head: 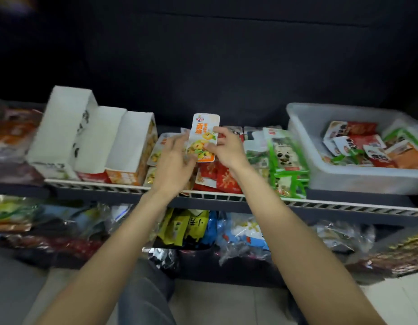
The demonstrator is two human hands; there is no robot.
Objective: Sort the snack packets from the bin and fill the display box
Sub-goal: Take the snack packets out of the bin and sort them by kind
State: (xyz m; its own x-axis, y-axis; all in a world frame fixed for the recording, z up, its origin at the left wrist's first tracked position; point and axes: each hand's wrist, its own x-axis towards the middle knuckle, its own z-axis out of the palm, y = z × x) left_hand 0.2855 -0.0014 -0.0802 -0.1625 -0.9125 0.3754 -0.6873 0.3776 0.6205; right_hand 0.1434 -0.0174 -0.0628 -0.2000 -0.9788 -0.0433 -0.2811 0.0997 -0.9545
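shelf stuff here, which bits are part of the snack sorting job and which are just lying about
Part of the job:
- clear bin of mixed packets
- orange packet, pinched by the right hand; left hand beside it
- display boxes
- green panda packets
- red packets

Lying about:
- bagged goods on lower shelf

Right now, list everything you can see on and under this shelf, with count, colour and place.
orange packet: one, orange and white, held upright above the shelf's middle
display boxes: three, white flaps raised, shelf left
orange packets: a few, lying flat beside the boxes
red packets: a pile, red, shelf front centre
green panda packets: a stack, green and white, right of centre
bin: one, translucent white, shelf right, holding mixed red, orange and green packets
bagged snacks: many, mixed colours, lower level
left hand: fingers spread, touching the held packet
right hand: pinching that packet's right edge
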